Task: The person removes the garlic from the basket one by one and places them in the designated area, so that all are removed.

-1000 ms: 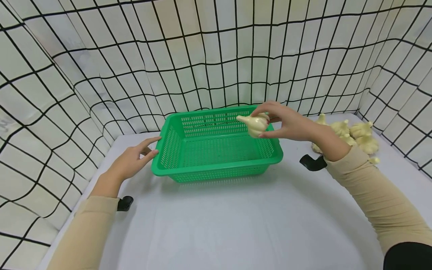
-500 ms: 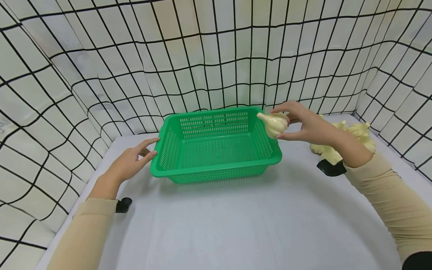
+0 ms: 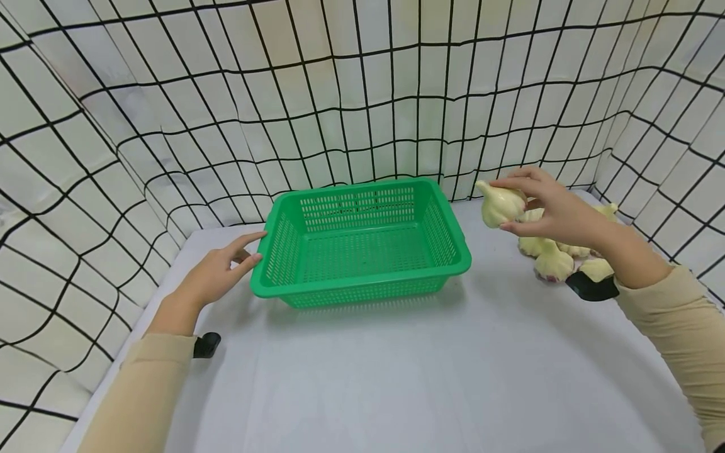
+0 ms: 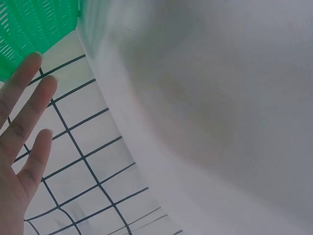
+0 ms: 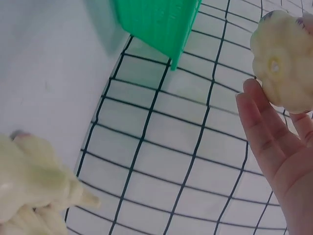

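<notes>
A green plastic basket (image 3: 362, 255) with slotted walls stands on the white table, and nothing lies inside it. Against its left rim rest the fingertips of my left hand (image 3: 212, 277), the fingers fairly straight; in the left wrist view the left hand (image 4: 24, 132) shows spread fingers by the basket wall (image 4: 34, 24). To the right of the basket, my right hand (image 3: 557, 207) pinches a garlic bulb (image 3: 501, 204) between thumb and fingers, held above the table. The same bulb (image 5: 283, 61) shows its root end in the right wrist view. Behind and below that hand lie several more garlic bulbs (image 3: 554, 261).
A white backdrop with a black wire grid (image 3: 362, 113) rises behind and at both sides. The white tablecloth (image 3: 362, 377) spreads in front of the basket. In the right wrist view, piled garlic bulbs (image 5: 32, 181) sit at the lower left.
My right hand has carried the garlic bulb rightward, from over the basket's right end to beside the pile. My left hand has stayed at the basket's left rim.
</notes>
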Demonstrator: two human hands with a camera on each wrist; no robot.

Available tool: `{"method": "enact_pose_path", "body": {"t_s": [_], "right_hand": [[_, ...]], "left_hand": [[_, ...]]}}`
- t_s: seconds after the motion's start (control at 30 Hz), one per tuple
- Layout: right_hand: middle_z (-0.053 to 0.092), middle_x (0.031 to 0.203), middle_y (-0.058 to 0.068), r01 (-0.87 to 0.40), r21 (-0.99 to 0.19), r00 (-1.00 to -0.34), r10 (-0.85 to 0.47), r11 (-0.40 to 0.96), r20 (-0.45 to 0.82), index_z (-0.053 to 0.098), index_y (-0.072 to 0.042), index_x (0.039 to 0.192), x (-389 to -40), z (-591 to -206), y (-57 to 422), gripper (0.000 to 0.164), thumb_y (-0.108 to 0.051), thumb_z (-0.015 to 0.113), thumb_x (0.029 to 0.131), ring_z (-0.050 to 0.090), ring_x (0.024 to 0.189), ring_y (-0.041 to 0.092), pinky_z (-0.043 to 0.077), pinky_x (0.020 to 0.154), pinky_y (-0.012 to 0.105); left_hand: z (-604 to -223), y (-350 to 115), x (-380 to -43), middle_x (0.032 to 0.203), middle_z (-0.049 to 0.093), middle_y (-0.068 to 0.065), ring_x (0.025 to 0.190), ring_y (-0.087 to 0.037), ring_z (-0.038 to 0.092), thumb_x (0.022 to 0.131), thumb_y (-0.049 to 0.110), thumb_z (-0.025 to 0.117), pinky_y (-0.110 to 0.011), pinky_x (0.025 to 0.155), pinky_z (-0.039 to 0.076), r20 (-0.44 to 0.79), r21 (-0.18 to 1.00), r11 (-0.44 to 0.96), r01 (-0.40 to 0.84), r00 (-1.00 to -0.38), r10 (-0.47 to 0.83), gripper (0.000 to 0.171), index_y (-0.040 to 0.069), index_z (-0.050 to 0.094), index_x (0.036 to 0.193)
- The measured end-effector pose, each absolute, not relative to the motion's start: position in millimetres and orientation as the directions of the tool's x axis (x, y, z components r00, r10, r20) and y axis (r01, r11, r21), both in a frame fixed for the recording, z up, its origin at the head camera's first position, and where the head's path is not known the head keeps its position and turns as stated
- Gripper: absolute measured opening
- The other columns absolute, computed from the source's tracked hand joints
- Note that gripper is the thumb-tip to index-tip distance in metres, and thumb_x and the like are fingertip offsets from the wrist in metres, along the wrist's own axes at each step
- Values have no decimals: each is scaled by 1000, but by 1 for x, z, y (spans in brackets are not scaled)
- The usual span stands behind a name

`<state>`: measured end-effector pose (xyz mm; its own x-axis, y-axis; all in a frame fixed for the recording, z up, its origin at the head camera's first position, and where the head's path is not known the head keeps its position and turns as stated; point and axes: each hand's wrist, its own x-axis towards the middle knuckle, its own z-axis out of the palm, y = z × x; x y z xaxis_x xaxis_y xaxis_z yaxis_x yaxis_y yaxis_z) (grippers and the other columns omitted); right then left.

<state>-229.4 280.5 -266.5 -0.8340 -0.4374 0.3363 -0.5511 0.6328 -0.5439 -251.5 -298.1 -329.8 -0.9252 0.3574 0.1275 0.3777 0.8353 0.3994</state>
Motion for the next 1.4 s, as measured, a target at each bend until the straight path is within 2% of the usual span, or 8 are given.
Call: {"method": "enact_pose_path", "body": {"t_s": [0.27, 0.7, 0.83, 0.97, 1.03, 1.07, 1.2, 1.4], "right_hand": [[43, 134, 10, -541, -489, -835, -369, 685, 408, 57, -2, 143, -220, -273, 315, 68, 6, 83, 80, 43, 109, 6, 41, 83, 4], [43, 128, -23, -513, -486, -829, -263, 707, 493, 53, 4, 140, -210, -290, 358, 72, 16, 81, 74, 49, 102, -5, 38, 86, 1], [44, 137, -3, -414, -517, -879, -182, 749, 441, 46, 3, 144, -204, -295, 372, 76, 11, 81, 78, 44, 100, -11, 33, 85, -1], [39, 145, 25, -299, -537, -924, -98, 789, 370, 39, 1, 148, -198, -299, 387, 79, 4, 82, 82, 46, 102, -5, 29, 81, -2], [36, 147, 27, -259, -544, -934, -64, 798, 352, 36, 1, 149, -195, -301, 393, 79, 1, 81, 84, 45, 101, -6, 28, 81, -3], [35, 149, 27, -244, -547, -937, -50, 801, 345, 34, 1, 150, -194, -303, 396, 80, 0, 81, 85, 48, 108, 2, 28, 82, -3], [31, 151, 29, -246, -560, -932, -35, 791, 361, 29, 4, 154, -192, -309, 407, 84, 7, 77, 86, 39, 107, -12, 28, 85, -3], [31, 138, 35, -269, -545, -916, -37, 794, 398, 30, 16, 150, -191, -317, 417, 82, 15, 75, 82, 26, 100, -18, 29, 84, -5]], "left_hand": [[-330, -297, -254, 120, 69, -21, 111, -42, 63, 109, 47, 45, -63, 85, 49, 121, 400, 836, 377, -925, 360, 59, 20, 36, 160], [-332, -296, -254, 120, 69, -23, 111, -43, 63, 109, 47, 45, -64, 87, 49, 129, 409, 831, 378, -925, 357, 58, 20, 36, 160], [-332, -297, -254, 119, 69, -22, 111, -42, 64, 109, 46, 45, -64, 87, 49, 131, 408, 830, 382, -924, 360, 58, 20, 36, 160], [-332, -298, -254, 119, 69, -23, 112, -43, 63, 109, 46, 45, -64, 87, 48, 126, 408, 832, 377, -925, 358, 58, 19, 35, 160], [-331, -299, -254, 119, 69, -23, 112, -43, 63, 109, 46, 45, -64, 88, 48, 124, 408, 832, 375, -926, 357, 58, 19, 36, 160], [-331, -299, -254, 119, 69, -23, 112, -42, 63, 109, 46, 45, -64, 88, 48, 124, 407, 832, 376, -925, 358, 58, 19, 36, 160], [-330, -298, -254, 117, 70, -23, 111, -42, 64, 109, 44, 46, -63, 87, 49, 130, 405, 829, 387, -921, 367, 58, 18, 36, 160], [-330, -299, -252, 117, 70, -23, 111, -42, 64, 109, 44, 47, -64, 88, 49, 130, 405, 830, 384, -922, 364, 58, 17, 36, 160]]}}
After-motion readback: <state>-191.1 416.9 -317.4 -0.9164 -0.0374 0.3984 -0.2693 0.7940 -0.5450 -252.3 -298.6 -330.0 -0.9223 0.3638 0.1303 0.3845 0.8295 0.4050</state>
